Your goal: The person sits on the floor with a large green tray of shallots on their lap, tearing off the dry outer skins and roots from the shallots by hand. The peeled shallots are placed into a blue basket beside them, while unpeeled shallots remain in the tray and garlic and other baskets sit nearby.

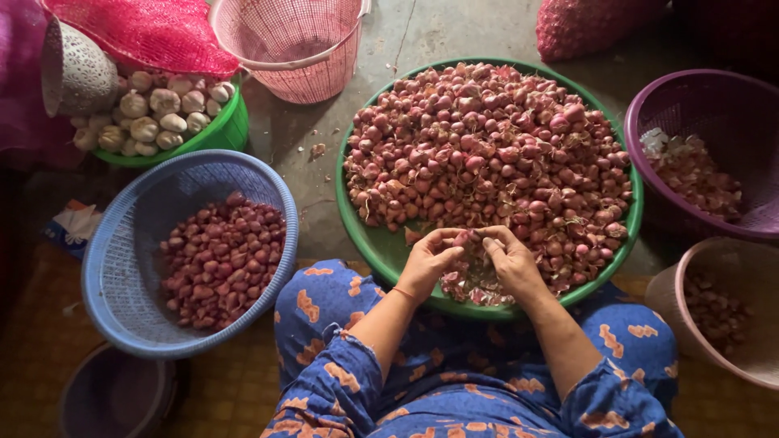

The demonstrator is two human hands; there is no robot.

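**Peeling a shallot over a crowded tray, with skins and bulbs easy to mix**

Starting at the far left, a green tub (223, 134) holds pale garlic bulbs (154, 113) under a red mesh sack (154, 32). Nearer, a blue basket (122, 268) tilts toward the person and carries a heap of cleaned shallots (223, 255); tilted as it is, a careless toss could roll bulbs out over its low rim onto the floor (316, 178).

In the middle, the left hand (428, 261) and the right hand (510, 261) meet over the near edge of the big green tray (367, 235). Both sets of fingers are curled close, pinching one small shallot (464, 238) between them; the left steadies it while the right thumb and forefinger nip at its skin. The bulb is small and likely slippery, so a hard pull could flick it back into the unpeeled pile of shallots (487, 150), where it would be hard to find.

Loose skins (471, 284) gather right under the hands and could spill off the tray rim onto the blue patterned lap.

On the right, a purple basket (698, 97) holds scraps, and a pink tub (714, 259) sits nearer.
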